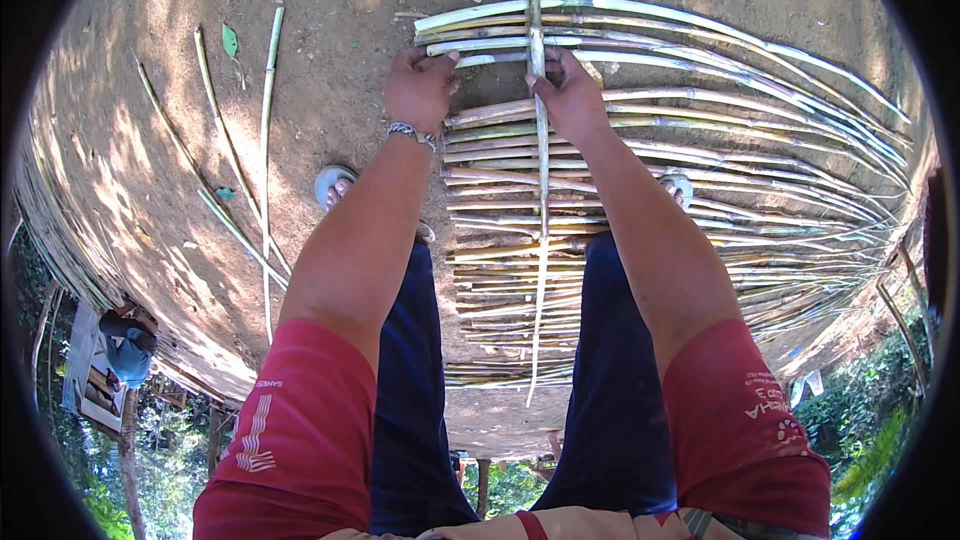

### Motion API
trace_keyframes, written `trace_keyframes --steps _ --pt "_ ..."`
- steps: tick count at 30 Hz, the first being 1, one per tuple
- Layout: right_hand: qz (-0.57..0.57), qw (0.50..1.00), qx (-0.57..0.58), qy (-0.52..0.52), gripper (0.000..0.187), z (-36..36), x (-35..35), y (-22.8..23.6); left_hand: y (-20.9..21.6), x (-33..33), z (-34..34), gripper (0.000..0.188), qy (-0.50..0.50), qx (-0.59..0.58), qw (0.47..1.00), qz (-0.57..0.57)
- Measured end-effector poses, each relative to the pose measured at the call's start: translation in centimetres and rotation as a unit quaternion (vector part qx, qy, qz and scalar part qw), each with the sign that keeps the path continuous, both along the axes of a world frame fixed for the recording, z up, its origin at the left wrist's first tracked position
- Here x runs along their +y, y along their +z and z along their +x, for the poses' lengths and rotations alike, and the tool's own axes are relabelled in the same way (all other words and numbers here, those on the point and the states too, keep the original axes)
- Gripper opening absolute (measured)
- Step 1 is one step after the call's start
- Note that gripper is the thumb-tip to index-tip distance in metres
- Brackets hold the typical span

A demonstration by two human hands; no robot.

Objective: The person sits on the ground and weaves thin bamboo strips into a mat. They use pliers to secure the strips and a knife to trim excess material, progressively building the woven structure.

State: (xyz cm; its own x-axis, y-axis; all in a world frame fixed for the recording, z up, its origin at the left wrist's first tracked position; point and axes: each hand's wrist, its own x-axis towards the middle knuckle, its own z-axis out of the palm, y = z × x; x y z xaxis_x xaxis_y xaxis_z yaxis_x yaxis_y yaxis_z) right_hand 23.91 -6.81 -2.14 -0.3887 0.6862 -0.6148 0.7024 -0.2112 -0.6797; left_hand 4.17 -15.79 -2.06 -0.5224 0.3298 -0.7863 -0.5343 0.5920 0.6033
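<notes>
Long, thin canes lie side by side on the bare ground, like rungs, with a crosswise cane (543,180) running over them near their left ends. My left hand (416,96), a beaded bracelet at its wrist, is closed around the left end of one cane (488,59) in the upper group. My right hand (574,102) pinches the crosswise cane between thumb and fingers, just below that upper group. Some of its fingertips are hidden behind the cane. A gap of bare soil shows between my two hands. Below it, the lower row of canes (500,155) spreads to the right.
Several loose canes (268,100) lie apart on the left, near a green leaf (230,40). My sandalled feet (333,186) stand among the canes. More long sticks (65,230) line the far left. A person in blue (128,350) is at the lower left.
</notes>
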Motion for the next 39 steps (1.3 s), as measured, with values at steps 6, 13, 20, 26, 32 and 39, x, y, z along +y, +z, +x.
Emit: trace_keyframes --steps 6,13,20,26,32,39 --pt "-0.019 0.999 0.022 -0.021 0.054 -0.3 0.9 0.0 -1.3 0.1 -0.7 0.052 0.018 -0.008 0.999 0.031" --pt "-0.053 0.998 0.02 0.02 0.053 0.1 2.5 0.0 0.2 0.4 0.1 0.053 0.057 0.023 0.997 0.054" --pt "-0.029 0.999 0.003 0.02 0.045 -0.3 2.2 1.3 1.9 -4.6 3.1 0.033 -0.471 0.222 0.853 -0.041" --pt "0.08 0.996 -0.048 -0.004 0.045 -0.4 0.6 1.7 -0.7 -4.4 2.0 0.035 -0.474 0.3 0.827 0.032" --pt "0.042 0.979 -0.164 -0.112 0.062 -0.9 -0.8 3.2 -0.6 -2.2 1.5 0.037 -0.423 0.31 0.851 0.002" --pt "0.052 0.987 -0.093 -0.116 0.078 0.4 -0.2 1.6 -1.2 -2.6 2.2 0.041 -0.375 0.404 0.834 -0.019"
